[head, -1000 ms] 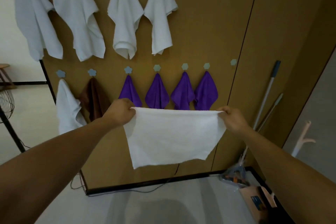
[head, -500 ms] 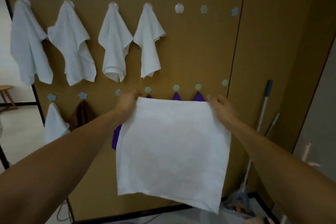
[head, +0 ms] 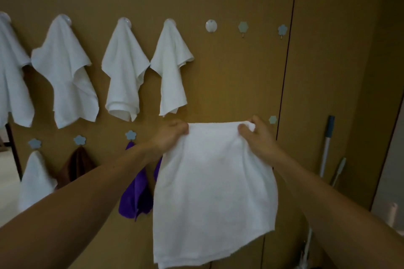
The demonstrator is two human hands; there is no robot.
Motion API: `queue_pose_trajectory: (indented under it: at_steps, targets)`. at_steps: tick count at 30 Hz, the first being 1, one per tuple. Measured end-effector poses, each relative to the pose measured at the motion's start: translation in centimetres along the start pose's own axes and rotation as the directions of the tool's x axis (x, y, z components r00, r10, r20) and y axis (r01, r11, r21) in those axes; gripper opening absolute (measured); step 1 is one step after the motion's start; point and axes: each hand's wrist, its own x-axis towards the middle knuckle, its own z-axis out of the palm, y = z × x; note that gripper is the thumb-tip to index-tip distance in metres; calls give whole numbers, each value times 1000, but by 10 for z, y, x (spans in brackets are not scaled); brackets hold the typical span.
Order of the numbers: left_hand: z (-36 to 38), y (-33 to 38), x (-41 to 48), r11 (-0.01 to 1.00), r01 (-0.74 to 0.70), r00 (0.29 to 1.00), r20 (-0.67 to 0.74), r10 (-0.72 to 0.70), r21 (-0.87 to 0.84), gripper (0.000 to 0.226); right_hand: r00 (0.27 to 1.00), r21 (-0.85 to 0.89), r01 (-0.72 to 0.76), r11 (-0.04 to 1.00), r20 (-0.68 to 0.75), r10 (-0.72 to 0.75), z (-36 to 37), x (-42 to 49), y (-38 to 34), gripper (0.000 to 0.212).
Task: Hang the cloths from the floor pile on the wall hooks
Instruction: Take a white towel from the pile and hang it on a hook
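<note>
A white cloth [head: 214, 192] hangs in front of the brown wall, held by its top edge. My left hand [head: 171, 134] grips the top left corner and my right hand [head: 255, 134] pinches the top right corner, bunched in the fingers. Above them a bare white round hook [head: 211, 26] sits in the upper row, with two bare blue flower hooks [head: 243, 27] to its right. Several white cloths [head: 124, 67] hang from the upper hooks on the left. The floor pile is out of view.
The lower row holds a white cloth [head: 35, 181], a brown cloth [head: 75, 166] and purple cloths [head: 136, 194], partly hidden by my arm. A bare blue hook [head: 272, 119] sits by my right hand. Mop handles [head: 326, 144] lean against the right panel.
My view tilted upward and I moved closer to the wall. Both hands came nearer together, so the cloth hangs narrower and its top right corner is bunched.
</note>
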Motion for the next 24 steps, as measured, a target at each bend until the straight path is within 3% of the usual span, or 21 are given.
queue_pose_trajectory:
  at_steps: [3,8,12,14,17,24]
  targets:
    - [8,4,40,993,-69,998,1,69,97,17,1000,80,-5,997,-21,6,10,33,-4,5]
    - [3,19,100,939,-288,957,67,281,188,21,990,292,-124,948,104,97,18,90,-13,28]
    - [5,34,140,940,-333,943,34,331,73,20,963,249,-127,960,264,59,22,129,-16,31]
    - [8,39,160,951,-304,949,112,296,58,30,974,244,-96,965,223,41,22,154,-16,39]
    - [17,53,192,968,-248,951,196,238,29,50,995,338,-34,941,103,-1,19,190,-15,34]
    - [48,102,273,927,-367,930,-43,364,-79,31,988,430,128,894,-134,-77,9,292,-12,25]
